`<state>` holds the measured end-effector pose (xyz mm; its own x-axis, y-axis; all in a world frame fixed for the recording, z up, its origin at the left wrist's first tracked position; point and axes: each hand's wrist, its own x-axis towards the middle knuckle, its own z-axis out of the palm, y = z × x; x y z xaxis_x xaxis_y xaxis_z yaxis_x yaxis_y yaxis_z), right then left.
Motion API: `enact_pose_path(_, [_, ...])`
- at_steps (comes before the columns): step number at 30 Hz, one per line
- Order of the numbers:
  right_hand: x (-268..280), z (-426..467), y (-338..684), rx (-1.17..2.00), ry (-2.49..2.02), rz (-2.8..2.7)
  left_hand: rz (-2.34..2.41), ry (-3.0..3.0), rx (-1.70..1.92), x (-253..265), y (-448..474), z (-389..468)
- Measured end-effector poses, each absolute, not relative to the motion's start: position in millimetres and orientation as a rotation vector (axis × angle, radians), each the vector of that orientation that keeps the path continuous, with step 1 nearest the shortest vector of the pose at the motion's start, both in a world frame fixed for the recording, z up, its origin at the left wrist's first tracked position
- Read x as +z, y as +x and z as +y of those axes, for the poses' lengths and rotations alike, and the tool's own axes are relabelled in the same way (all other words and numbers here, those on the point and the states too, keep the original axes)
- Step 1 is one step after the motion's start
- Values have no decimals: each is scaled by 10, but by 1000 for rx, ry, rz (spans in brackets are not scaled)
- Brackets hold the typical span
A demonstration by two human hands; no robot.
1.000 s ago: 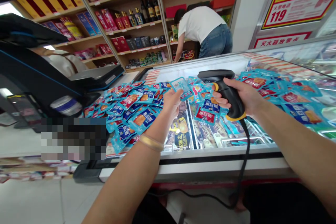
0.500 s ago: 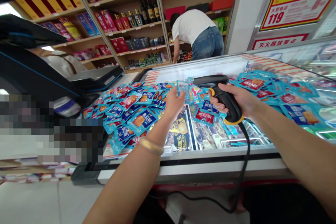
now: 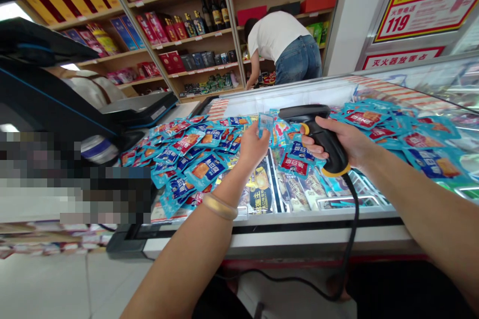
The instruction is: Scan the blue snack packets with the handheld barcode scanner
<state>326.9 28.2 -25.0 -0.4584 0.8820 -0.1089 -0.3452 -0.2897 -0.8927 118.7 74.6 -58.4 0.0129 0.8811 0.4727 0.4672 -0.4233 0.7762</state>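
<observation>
My left hand (image 3: 253, 145) pinches a small light-blue snack packet (image 3: 266, 122), its printed label side towards me. My right hand (image 3: 339, 140) is wrapped round the grip of a black and yellow barcode scanner (image 3: 322, 132). The scanner's head points left at the packet, a short gap away. From its base a black cable (image 3: 352, 224) runs down past the freezer's front edge. Left of my hands lies a heap of blue, red and teal snack packets (image 3: 204, 168). A second pile of packets (image 3: 362, 118) is on the right, and a red packet (image 3: 295, 164) lies below the scanner.
The packets rest on the glass top of a chest freezer (image 3: 284, 232) with goods inside. At left stands a dark checkout machine (image 3: 41, 84). A person (image 3: 282, 42) in a white shirt bends at the shelves (image 3: 198, 40) behind. A fire notice (image 3: 422, 17) hangs at right.
The view has shifted slightly. My left hand and its packet have moved a little to the right in the picture. Both hands keep their holds.
</observation>
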Motion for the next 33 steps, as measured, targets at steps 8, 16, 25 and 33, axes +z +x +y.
enact_pose_path(8, [-247,310,2989,1828,-742,-1057,1487,2048,1570,-196,703,740])
enact_pose_path(16, [-69,367,2155,2047,-664,-1023,1980,2161,1563,28,-563,823])
enact_pose_path(25, [-129,403,1642,2134,-668,-933,2129,2133,905,-272,-947,803])
enact_pose_path(33, [-76,421,2012,2046,-647,-924,2207,2156,1141,-101,-695,775])
